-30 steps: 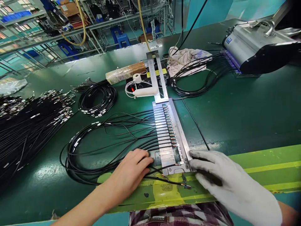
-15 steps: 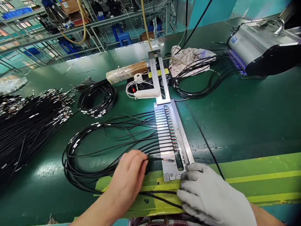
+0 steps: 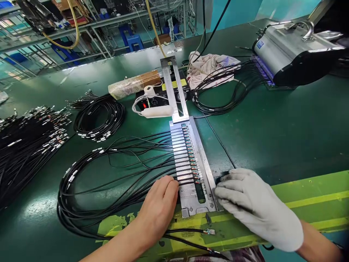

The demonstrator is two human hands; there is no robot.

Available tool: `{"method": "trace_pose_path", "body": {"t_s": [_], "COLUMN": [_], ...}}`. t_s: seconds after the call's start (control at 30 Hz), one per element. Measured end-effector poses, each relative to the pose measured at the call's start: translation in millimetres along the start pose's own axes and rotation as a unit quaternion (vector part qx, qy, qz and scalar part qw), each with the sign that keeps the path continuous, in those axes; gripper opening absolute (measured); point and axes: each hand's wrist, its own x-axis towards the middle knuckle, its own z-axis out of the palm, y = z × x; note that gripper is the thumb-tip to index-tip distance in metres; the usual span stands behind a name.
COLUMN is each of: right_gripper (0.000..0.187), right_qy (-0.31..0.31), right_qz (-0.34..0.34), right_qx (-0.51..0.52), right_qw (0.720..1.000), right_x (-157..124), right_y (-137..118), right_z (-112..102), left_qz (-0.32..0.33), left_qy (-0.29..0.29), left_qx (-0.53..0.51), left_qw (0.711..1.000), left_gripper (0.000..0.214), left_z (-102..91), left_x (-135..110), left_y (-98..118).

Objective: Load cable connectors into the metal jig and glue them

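My bare left hand [image 3: 159, 207] is at the left edge of the metal comb-like fixture [image 3: 188, 202], fingertips pinched together around a black cable, its end hidden behind the fingers. Several black cables [image 3: 141, 163] lie side by side across the fixture, their small coloured-wire ends lined up over its slot. My gloved right hand [image 3: 252, 203] rests along the right side of the fixture, fingers stretched and slightly bent against the rail, nothing seen in them. Below my left hand, a cable with a metal plug [image 3: 210, 231] and another cable with a bare-wired end [image 3: 214, 251] lie near the table edge.
Left lie a large pile of cables [image 3: 32, 145] and a coiled bundle [image 3: 99, 116]. Behind the fixture are a black control box [image 3: 156, 100] with a red light, a white lamp [image 3: 158, 111] and a wrapped roll [image 3: 133, 84]. Right are a cloth [image 3: 215, 67] and a silver machine [image 3: 289, 54].
My left hand has moved right to the fixture's edge, and the stripped cable end it held over the fixture is out of sight. My right hand has slid upward along the rail, uncovering the plug end.
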Motion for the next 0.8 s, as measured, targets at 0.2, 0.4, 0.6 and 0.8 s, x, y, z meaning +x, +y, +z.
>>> {"method": "trace_pose_path", "body": {"t_s": [0.2,0.4,0.6,0.8], "right_gripper": [0.015,0.013,0.015,0.015], "right_qy": [0.000,0.006,-0.001,-0.005], "right_qz": [0.027,0.033,0.038,0.041], "right_qx": [0.021,0.043,0.046,0.055], "right_qw": [0.999,0.999,0.998,0.998], "right_x": [-7.8,-3.7,-4.3,-7.4], "right_y": [7.2,7.0,9.1,10.3], "right_z": [10.4,8.5,10.3,12.6], "left_qz": [0.141,0.223,0.130,0.083], "left_qy": [-0.044,-0.037,-0.030,-0.083], "left_qx": [0.026,0.050,0.038,0.002], "left_qw": [0.989,0.973,0.990,0.993], "left_gripper": [0.034,0.033,0.039,0.041], "left_z": [-10.3,-14.2,-4.9,-15.0], "left_x": [4.1,13.6,3.3,-12.6], "left_y": [-13.8,-20.4,-19.6,-3.7]}}
